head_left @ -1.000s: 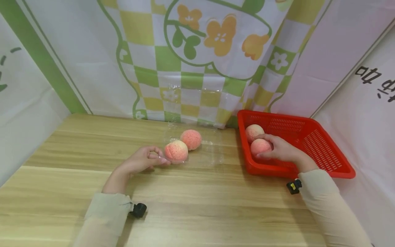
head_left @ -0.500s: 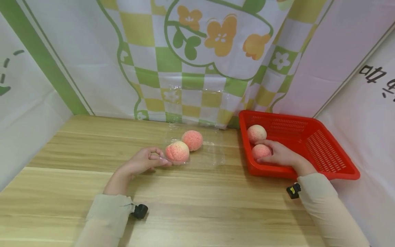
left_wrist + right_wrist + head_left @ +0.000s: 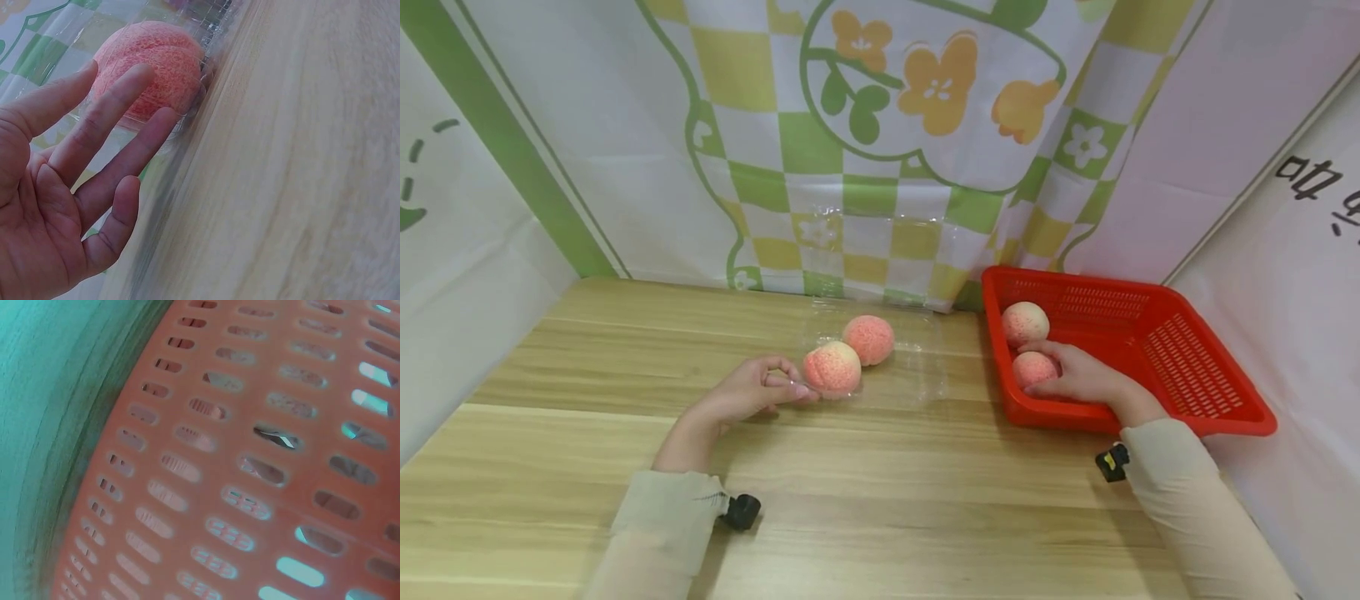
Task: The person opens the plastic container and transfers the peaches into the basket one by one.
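Observation:
In the head view, my left hand [image 3: 747,392] pinches the near left edge of a clear plastic box [image 3: 917,367], thumb on the near side. The lid stands raised at the back. Two peaches sit in it: a pink-and-cream peach [image 3: 832,367] close to my fingertips and a pinker peach [image 3: 868,340] behind. In the left wrist view, a pink peach [image 3: 153,72] shows beyond my fingers. My right hand [image 3: 1086,377] reaches into the red basket [image 3: 1011,408], its fingers and thumb curled round a pink peach [image 3: 1033,369]. Beside that lies a paler peach [image 3: 1026,323].
The wooden table [image 3: 880,500] runs under both box and basket. A checked, flowered cloth [image 3: 865,192] hangs right behind the box, with white cloth walls at both sides. The right wrist view is filled by the slotted basket wall [image 3: 206,444], which hides that hand.
My right hand and its peach have gone slightly lower inside the basket, beside the paler peach. The left hand stays at the box edge. The head view has shifted slightly.

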Available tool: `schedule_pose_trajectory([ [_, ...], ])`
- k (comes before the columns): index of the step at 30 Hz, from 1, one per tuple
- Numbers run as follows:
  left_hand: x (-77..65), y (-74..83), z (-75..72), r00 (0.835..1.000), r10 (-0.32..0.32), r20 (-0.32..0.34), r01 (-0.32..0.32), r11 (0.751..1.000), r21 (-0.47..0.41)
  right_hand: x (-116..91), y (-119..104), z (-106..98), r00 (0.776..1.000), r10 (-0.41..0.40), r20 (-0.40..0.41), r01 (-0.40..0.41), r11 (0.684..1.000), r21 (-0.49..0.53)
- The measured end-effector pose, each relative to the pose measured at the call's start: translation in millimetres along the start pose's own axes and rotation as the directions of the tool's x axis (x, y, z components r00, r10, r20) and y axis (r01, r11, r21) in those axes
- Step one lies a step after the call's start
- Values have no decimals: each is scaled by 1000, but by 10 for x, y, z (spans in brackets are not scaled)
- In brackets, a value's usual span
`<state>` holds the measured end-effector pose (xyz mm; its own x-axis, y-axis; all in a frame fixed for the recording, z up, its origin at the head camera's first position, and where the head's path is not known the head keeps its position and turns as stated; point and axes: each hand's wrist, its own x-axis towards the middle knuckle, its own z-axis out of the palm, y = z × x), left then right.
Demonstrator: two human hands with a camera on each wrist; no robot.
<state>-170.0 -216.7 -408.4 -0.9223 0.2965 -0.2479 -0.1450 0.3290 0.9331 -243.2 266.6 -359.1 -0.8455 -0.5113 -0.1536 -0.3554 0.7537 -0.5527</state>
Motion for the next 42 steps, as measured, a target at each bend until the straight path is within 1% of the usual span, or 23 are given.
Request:
schedule_pose_trajectory([
  [2, 0, 3, 1, 1000, 2, 2, -2, 1000, -2, -7, -13, -4, 1000, -3, 1, 3, 1000, 1],
  [7, 6, -3, 10, 1000, 5, 7, -5, 1000, -5, -20, -35, -18, 1000, 19, 5, -19, 1000, 16],
  [13, 2, 4, 6, 1000, -2, 3, 2, 1000, -9, -15, -31, -31, 999, 9, -37, -10, 1000, -16],
  [15, -4, 7, 1, 1000, 6, 6, -6, 1000, -4, -12, -24, -30, 999, 11, -48, -12, 1000, -20],
  [20, -6, 2, 3, 1000, 8, 6, -8, 1000, 0, -30, -21, -40, 998, 18, -66, -18, 1000, -7],
  [22, -4, 0, 9, 1000, 7, 5, -7, 1000, 1, -43, -36, -52, 997, 0, -74, 0, 1000, 10],
  [27, -6, 10, 8, 1000, 8, 7, -8, 1000, -2, -63, -116, -95, 995, -29, -98, 34, 998, 54],
  [30, -6, 8, 1, 1000, 9, 7, -9, 1000, -4, -70, -165, -114, 993, -18, -115, 24, 998, 56],
  [35, -4, 6, -2, 1000, 13, 7, -13, 1000, 8, -91, -259, -140, 989, 20, -148, -14, 999, 40],
  [38, -2, 6, 1, 1000, 5, 6, -5, 1000, 10, -105, -334, -156, 983, 38, -178, -30, 998, 50],
  [42, -5, 8, 5, 1000, 3, 4, -3, 1000, 2, -88, -456, -161, 970, 19, -241, 6, 995, 103],
])
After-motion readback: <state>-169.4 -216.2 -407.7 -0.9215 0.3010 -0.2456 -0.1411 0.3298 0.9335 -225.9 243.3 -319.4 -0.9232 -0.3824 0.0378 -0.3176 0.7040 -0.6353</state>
